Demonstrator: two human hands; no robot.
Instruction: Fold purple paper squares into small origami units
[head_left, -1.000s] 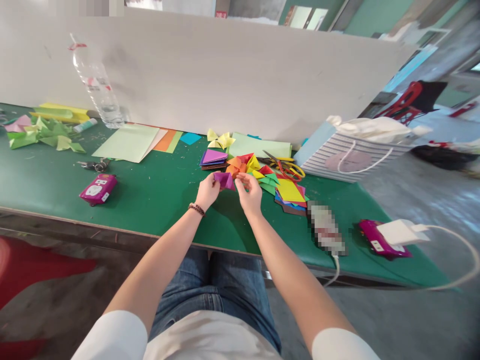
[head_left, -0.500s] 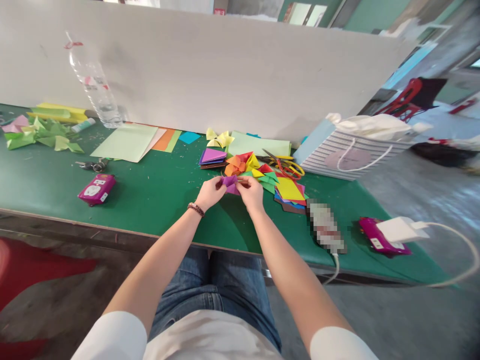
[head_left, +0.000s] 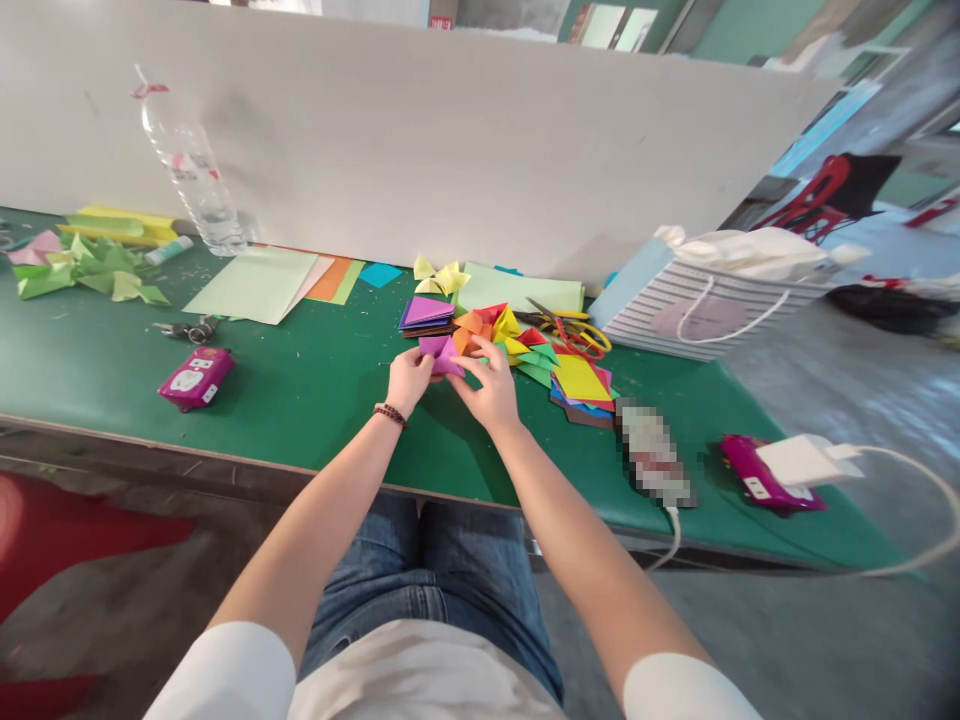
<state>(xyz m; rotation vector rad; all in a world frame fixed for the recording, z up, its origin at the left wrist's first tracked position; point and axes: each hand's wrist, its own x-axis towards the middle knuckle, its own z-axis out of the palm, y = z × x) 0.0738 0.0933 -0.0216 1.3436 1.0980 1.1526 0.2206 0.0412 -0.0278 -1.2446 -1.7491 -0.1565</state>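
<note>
Worktop, left end: green scraps by the far edge, glue stick beside them, then bottle standing at the far edge. Keys nearer in, left socket box toward the near edge. Pale sheets flat along the far edge, blue square just right of them.

Mid-worktop: both hands over the middle, between far and near edges. Left hand closed, thumb and fingertips pinching the left side of the purple paper, which is folded and sits between the hands, in front of the stack. Right hand half open, fingers loosely parted at the paper's right side; can't tell whether it pinches or just touches, too small.

Right of that: orange piece, right behind the paper; scissors beyond; yellow square on a pile; bag at the far right corner; phone by the near edge.

Risks: uneven finger pressure could skew a crease; a loose left pinch could let the paper spring open; a right-hand swing could knock the orange piece, being so close.
</note>
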